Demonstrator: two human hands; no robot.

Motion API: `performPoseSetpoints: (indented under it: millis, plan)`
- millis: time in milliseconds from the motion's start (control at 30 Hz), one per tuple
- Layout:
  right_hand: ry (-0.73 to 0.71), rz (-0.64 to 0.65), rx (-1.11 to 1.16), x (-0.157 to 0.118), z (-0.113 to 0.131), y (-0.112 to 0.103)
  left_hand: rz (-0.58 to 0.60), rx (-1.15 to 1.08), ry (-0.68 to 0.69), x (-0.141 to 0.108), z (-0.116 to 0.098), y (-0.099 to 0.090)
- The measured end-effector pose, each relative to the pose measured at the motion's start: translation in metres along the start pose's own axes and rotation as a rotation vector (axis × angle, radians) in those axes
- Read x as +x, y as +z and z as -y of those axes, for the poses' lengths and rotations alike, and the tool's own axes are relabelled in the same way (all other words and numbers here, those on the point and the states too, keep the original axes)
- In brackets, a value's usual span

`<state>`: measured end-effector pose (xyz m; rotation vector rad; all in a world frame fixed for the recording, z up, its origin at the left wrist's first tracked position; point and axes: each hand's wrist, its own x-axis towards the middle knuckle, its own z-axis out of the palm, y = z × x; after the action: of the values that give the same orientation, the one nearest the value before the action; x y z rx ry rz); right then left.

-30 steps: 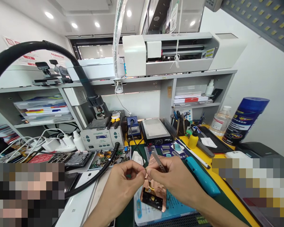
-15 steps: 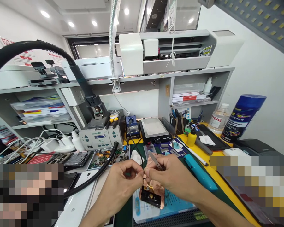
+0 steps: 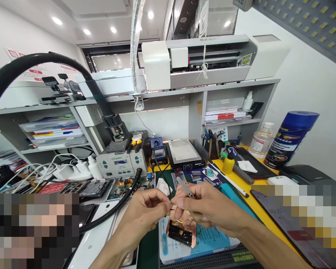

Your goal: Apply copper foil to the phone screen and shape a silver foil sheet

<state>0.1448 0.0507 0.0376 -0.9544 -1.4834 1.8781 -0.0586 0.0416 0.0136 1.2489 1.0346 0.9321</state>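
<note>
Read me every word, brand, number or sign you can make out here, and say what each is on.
"00": start of the number on the dark screen; rest unclear.
Spray can: lettering too blurred.
Clear bottle: print too small.
Grey station: panel print too small.
Black flat-topped device: front lettering too small.
White machine: lettering and yellow sticker unreadable.
Blue-and-white pad: print too small.
Wall poster: red print too small.

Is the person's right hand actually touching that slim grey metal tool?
Touching. The head view shows the right hand holding the slim grey metal tool: its lower end tucks into the grasp, with no gap showing.
</note>
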Motion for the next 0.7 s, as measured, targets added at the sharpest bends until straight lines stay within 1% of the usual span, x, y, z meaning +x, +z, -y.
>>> performPoseSetpoints:
  millis: [67, 133, 300, 400, 500, 600, 700]
  plan:
    - [-0.003, 0.005, -0.009, 0.000, -0.001, -0.001, -0.002, -0.007, -0.005, 0.001, 0.000, 0.000]
    - [-0.001, -0.020, -0.021, -0.001, -0.001, 0.000, -0.002, 0.014, 0.011, 0.001, -0.001, 0.001]
    - [-0.045, -0.086, -0.082, -0.002, 0.003, 0.005, -0.059, 0.214, 0.130, 0.001, -0.003, 0.002]
    - [-0.074, -0.114, -0.152, -0.002, 0.002, 0.006, -0.071, 0.312, 0.174, 0.000, -0.004, 0.002]
    - [-0.120, -0.161, -0.225, -0.002, 0.001, 0.005, -0.085, 0.369, 0.175, -0.001, -0.006, 0.002]
    - [-0.136, -0.167, -0.286, -0.003, 0.001, 0.001, -0.121, 0.412, 0.160, -0.004, -0.009, -0.001]
    - [-0.160, -0.198, -0.435, -0.004, 0.001, -0.008, -0.175, 0.465, 0.165, -0.006, -0.012, -0.007]
